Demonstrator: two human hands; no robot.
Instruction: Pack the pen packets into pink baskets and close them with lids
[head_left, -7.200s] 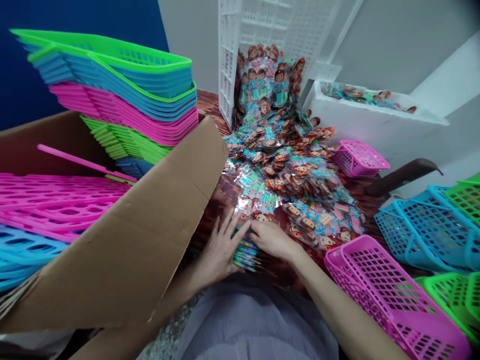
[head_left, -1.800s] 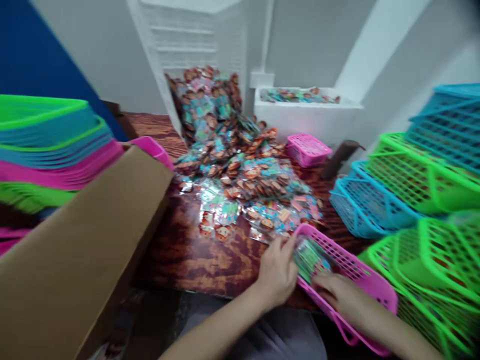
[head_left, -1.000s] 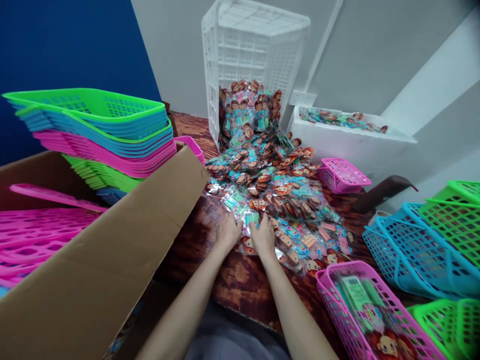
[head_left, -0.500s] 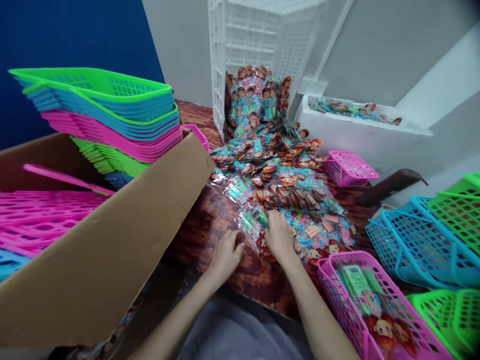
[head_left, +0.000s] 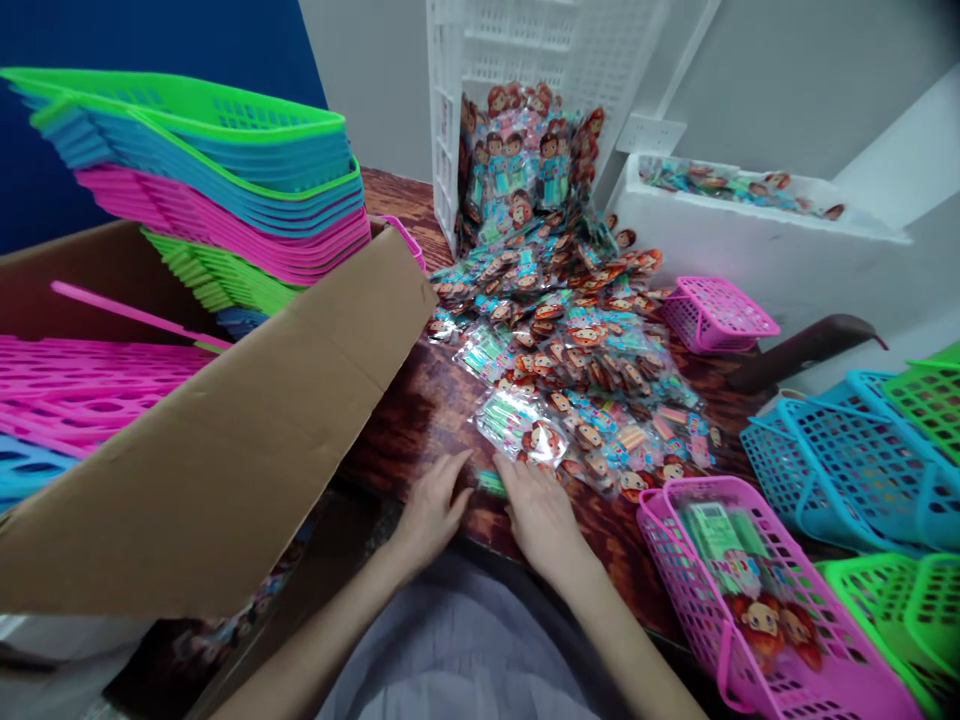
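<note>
My right hand (head_left: 536, 510) is low over the table's near edge, its fingers on a small clear packet of green sticks (head_left: 491, 484), mostly covered by that hand. Just left of the packet is my left hand (head_left: 431, 508), thumb and fingers apart and holding nothing. Beyond both hands lies another clear packet (head_left: 517, 425) with pale green sticks and a red-haired cartoon figure. Behind it spreads a large heap of similar packets (head_left: 555, 320). To the right, a pink basket (head_left: 652, 540) holds green-stick packets with cartoon heads.
A cardboard box (head_left: 247, 440) on the left holds nested green, blue and pink baskets (head_left: 225, 200). A white crate (head_left: 446, 130) lies on its side behind the heap. Blue baskets (head_left: 832, 460), a green basket (head_left: 885, 600), a small pink basket (head_left: 720, 315) and a white foam box (head_left: 750, 230) stand right.
My right hand has come back from the heap toward my body with a green-stick packet. My left hand has shifted slightly left. The view has tilted down a little.
</note>
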